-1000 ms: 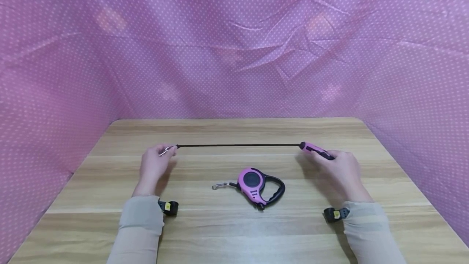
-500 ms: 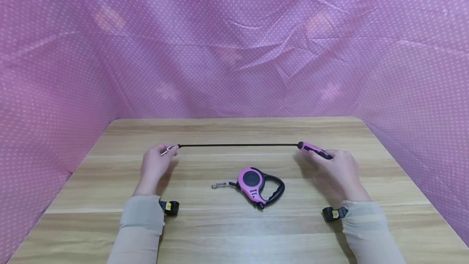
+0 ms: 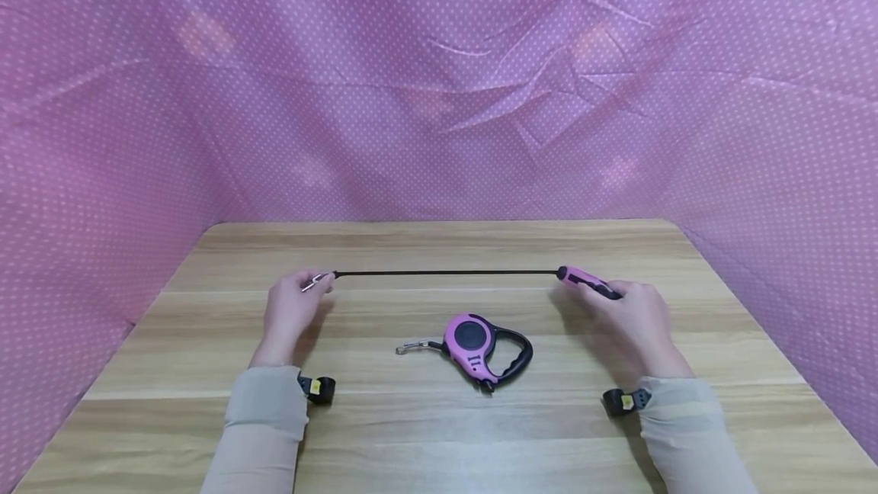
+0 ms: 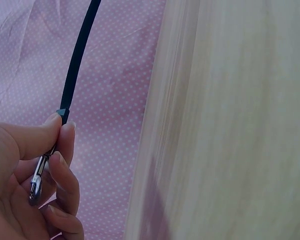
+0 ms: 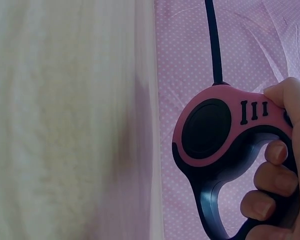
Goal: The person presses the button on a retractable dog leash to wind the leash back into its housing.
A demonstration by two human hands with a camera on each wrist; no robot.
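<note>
Pink and black plastic for the leash (image 5: 205,127), raised over the desk (image 3: 425,456) on the right and clamped in the right grip (image 3: 634,319): fingers curled through the handle (image 5: 206,207), thumb on the upper edge of the case. Nose of the case aimed left, long axis slanting from upper left down to the palm, nearly edge-on in the head view. From the nose, flat black strap (image 3: 446,273) straight and level to the left grip (image 3: 288,311). Thumb and forefinger together there, pinched on the strap end, with the metal clip (image 4: 36,185) against the curled lower fingers. One line, grip to grip, no sag visible from the head.

On the near side of that line, second leash (image 3: 471,334) flat on the desk, apart from both hands. Long axis roughly left-right, small clip (image 3: 414,347) toward the left grip, handle loop toward the right; about midway, slightly nearer the right.

Textures: smooth hard shell, round black disc, three I-shaped black marks on the raised case. Shiny metal on both clips. Can't tell the strap's weave. Pale streaky wood grain below; creased dotted pink cloth (image 3: 439,136) behind.
</note>
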